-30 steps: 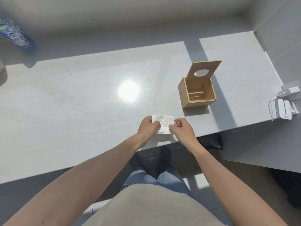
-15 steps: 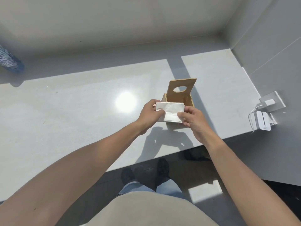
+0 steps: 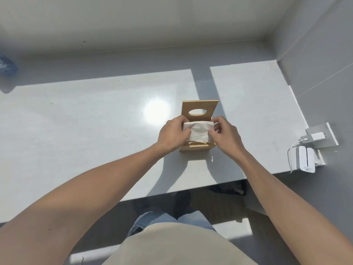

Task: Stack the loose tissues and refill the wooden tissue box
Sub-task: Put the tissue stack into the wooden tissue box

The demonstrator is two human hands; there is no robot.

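Observation:
A wooden tissue box (image 3: 193, 148) stands on the white counter (image 3: 95, 131), its lid (image 3: 199, 109) with an oval hole tipped up at the back. Right over the box's open top I hold a white stack of tissues (image 3: 198, 131), bent downward in the middle. My left hand (image 3: 172, 134) grips its left end and my right hand (image 3: 225, 136) grips its right end. My hands and the stack hide most of the box's inside.
A white wall socket with a charger (image 3: 317, 137) and a white device on a cable (image 3: 305, 158) sit at the counter's right edge. A blue bottle (image 3: 6, 65) lies at the far left. Walls close the back and right. Below the counter's front edge are my legs and feet.
Both hands lifted the tissue stack from the counter's front edge and carried it forward over the open box. The stack is now bent and lower, at the box's opening.

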